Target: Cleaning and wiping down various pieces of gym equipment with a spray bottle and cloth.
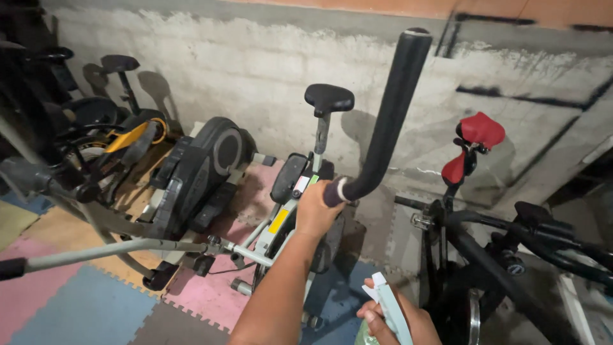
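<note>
My left hand (314,209) is closed around the lower end of a long black foam-covered handlebar (393,115) of an exercise bike (288,191); a small purple and white bit shows at my fingertips. The bar rises up and to the right, towards the wall. The bike's black saddle (329,99) stands on its post just left of the bar. At the bottom edge my right hand (391,321) holds a spray bottle with a pale trigger head (386,300), close to my body and below the handlebar. The bottle's body is mostly out of frame.
A black elliptical trainer (198,169) stands at the left, with a grey arm (108,250) reaching across. More exercise machines (96,137) crowd the far left. A black bike with a red saddle (480,131) stands right. Coloured foam tiles (83,306) cover the floor below a rough concrete wall (255,57).
</note>
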